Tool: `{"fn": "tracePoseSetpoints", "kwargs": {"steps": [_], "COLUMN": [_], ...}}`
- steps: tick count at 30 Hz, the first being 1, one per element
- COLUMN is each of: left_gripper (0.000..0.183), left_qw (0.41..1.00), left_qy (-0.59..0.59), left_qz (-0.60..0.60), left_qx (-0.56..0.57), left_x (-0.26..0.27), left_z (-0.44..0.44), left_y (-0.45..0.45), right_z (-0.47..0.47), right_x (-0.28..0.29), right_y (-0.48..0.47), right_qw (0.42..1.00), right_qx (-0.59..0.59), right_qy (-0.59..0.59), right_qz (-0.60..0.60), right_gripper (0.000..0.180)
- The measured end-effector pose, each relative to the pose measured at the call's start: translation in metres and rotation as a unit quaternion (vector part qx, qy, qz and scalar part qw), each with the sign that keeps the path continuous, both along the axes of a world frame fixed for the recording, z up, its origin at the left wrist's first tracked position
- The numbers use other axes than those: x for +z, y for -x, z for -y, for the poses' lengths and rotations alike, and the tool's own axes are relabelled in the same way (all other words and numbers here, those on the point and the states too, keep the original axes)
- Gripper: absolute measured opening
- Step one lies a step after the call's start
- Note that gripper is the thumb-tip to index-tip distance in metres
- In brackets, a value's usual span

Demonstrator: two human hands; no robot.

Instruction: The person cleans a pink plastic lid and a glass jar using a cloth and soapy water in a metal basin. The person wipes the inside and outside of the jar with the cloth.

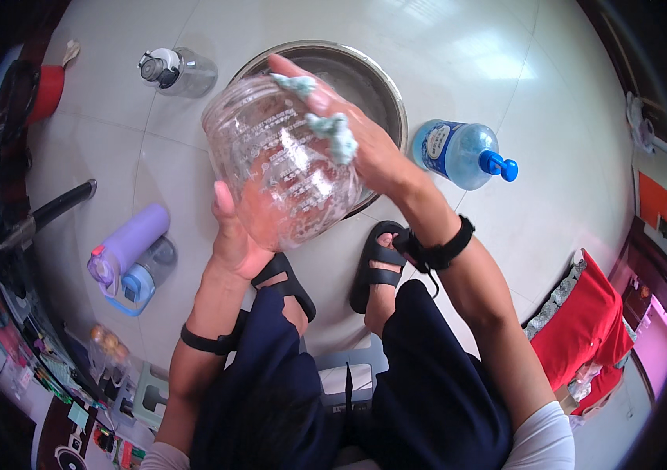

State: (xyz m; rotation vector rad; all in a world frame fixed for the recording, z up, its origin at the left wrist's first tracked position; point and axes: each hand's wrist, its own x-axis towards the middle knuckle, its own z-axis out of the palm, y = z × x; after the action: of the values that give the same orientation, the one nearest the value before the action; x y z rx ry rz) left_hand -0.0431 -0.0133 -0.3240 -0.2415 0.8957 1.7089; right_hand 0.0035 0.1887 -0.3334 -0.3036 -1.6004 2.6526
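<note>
A large clear plastic bottle (280,158) with printed writing, wet and soapy, is tilted between my two hands above a round metal basin (395,106). My left hand (245,235) supports its lower side from below, thumb up. My right hand (351,129) presses along its upper right side, with a pale green foamy cloth (333,135) between the fingers and the bottle. Right of the basin lies a blue pump bottle of liquid (457,153). The inside of the basin is partly hidden behind the bottle and my right hand.
A clear bottle with a grey-white lid (178,70) lies left of the basin. Nearer on the left are a purple bottle (137,235) and a blue-lidded clear bottle (154,270). A red cloth (583,323) drapes over something at the right. Sandalled feet stand below the basin.
</note>
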Motion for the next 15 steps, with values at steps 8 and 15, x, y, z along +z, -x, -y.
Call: {"fn": "tracePoseSetpoints", "kwargs": {"steps": [8, 15], "left_gripper": [0.112, 0.084], "left_qw": [0.981, 0.941], "left_qy": [-0.053, -0.187], "left_qz": [0.143, 0.251], "left_qx": [0.117, 0.127], "left_x": [-0.004, -0.002], "left_z": [-0.014, -0.012], "left_y": [-0.003, 0.008], "right_z": [0.034, 0.053], "right_x": [-0.015, -0.019], "right_y": [-0.039, -0.042], "right_qw": [0.986, 0.771], "right_qx": [-0.152, -0.197], "right_qy": [-0.072, -0.591], "right_qz": [-0.015, -0.132], "right_gripper": [0.083, 0.070]}}
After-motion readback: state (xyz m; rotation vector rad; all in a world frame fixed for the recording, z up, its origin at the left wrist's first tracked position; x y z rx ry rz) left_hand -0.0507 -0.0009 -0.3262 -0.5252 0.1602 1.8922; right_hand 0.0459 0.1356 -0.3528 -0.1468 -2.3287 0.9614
